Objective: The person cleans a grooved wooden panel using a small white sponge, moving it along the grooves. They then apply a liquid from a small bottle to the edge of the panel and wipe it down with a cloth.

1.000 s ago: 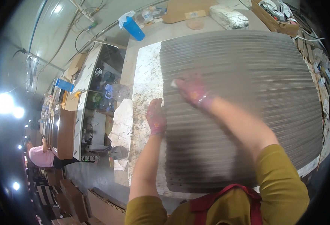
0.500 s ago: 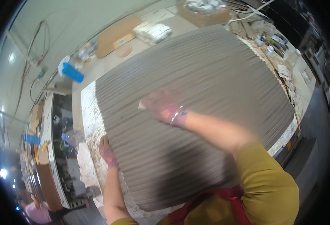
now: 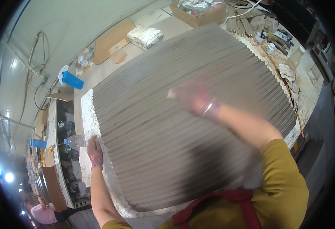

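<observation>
A large grey-brown ribbed panel point(image 3: 156, 114) lies over a white speckled board point(image 3: 88, 110), which shows along its left and lower edges. My right hand point(image 3: 194, 97), in a pinkish-purple glove, is over the panel's middle and smeared by motion. From its fingertips sticks a small whitish piece point(image 3: 170, 94), perhaps a folded pad or cloth; its kind is unclear. At the left edge, my gloved left hand point(image 3: 95, 153) rests on the white board beside the panel, fingers extended and holding nothing visible.
Behind the panel are a white wrapped bundle point(image 3: 145, 37), a cardboard sheet point(image 3: 112, 40) and a cardboard box point(image 3: 198, 15). A blue container point(image 3: 73, 80) stands at the back left. Jars and tools point(image 3: 280, 40) clutter the right side. Far left, a person in pink point(image 3: 43, 213) is visible.
My right hand has swept right and slightly away across the panel with the whitish piece. My left hand has shifted a little left along the board's edge. The whole view has shifted slightly.
</observation>
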### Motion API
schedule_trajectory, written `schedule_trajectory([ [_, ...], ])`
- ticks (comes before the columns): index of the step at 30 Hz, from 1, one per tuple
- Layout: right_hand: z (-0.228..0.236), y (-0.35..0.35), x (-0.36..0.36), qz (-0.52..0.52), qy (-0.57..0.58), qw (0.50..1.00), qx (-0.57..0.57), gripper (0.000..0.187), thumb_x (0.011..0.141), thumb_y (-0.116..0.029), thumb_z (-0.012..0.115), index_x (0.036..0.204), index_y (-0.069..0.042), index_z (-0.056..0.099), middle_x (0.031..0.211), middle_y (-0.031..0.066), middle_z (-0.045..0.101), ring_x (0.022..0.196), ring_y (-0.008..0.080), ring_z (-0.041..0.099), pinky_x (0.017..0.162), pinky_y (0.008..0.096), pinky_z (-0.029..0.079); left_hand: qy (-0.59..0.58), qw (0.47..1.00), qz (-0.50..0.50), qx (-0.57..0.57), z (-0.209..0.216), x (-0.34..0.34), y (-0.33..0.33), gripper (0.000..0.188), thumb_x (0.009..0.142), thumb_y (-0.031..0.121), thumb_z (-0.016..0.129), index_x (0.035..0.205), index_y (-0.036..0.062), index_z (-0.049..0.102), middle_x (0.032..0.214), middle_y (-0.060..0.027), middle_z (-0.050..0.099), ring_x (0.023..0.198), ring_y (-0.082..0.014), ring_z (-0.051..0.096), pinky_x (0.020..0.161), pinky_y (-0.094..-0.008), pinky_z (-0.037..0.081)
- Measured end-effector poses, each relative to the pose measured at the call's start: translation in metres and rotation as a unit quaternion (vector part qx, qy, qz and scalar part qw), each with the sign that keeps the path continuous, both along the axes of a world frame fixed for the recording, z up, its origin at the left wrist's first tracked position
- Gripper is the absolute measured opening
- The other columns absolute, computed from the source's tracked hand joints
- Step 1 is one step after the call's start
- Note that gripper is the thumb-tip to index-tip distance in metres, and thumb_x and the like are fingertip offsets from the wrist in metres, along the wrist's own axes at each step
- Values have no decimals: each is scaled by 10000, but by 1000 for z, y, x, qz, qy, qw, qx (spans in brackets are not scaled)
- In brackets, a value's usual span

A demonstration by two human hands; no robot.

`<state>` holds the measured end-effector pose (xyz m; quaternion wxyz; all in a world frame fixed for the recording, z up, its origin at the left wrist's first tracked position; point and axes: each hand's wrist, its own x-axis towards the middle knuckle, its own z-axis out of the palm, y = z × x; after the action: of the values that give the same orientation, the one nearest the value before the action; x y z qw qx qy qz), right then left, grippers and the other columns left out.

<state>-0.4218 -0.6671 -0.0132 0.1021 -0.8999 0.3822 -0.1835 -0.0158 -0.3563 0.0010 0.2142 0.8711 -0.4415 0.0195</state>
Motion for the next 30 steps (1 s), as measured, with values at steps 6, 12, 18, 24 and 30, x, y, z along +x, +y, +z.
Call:
schedule_trajectory([
  [6,6,-51,-102,-7,-47,999,-18,347,871,-316,604,1197,-202,628,1186,86,654,1131,312,592,1032,562,324,-111,975,-174,-77,19,-148,-112,433,883,154,615,1283,-4,561,1334,-211,543,1284,-379,473,1105,-457,356],
  [12,34,-40,-111,4,-68,989,-133,269,928,-271,499,1119,-200,674,1133,77,679,1081,293,608,983,523,381,-118,976,-167,-76,-9,-227,-156,538,905,245,610,1391,49,485,1444,-167,459,1363,-365,381,1125,-457,303],
  [18,-16,-12,-65,96,-27,993,-65,372,853,-478,598,1123,-228,654,1156,54,656,1221,288,538,1083,519,331,-159,980,-100,65,-24,-229,-163,522,928,304,572,1395,85,489,1444,-159,454,1355,-347,387,1138,-490,257],
  [24,49,-82,-173,-40,-41,997,58,255,893,-212,574,1131,-227,665,952,-8,700,979,180,607,911,361,410,-160,980,-84,84,-15,-236,-160,533,956,331,529,1436,114,450,1480,-142,426,1391,-345,347,1159,-480,242],
  [30,-16,-27,-83,170,-20,971,166,418,899,-305,589,1295,-176,549,1190,60,622,1189,233,536,1109,477,327,-149,981,-92,88,-26,-227,-159,543,950,299,536,1449,107,437,1487,-139,423,1390,-329,361,1160,-465,239],
])
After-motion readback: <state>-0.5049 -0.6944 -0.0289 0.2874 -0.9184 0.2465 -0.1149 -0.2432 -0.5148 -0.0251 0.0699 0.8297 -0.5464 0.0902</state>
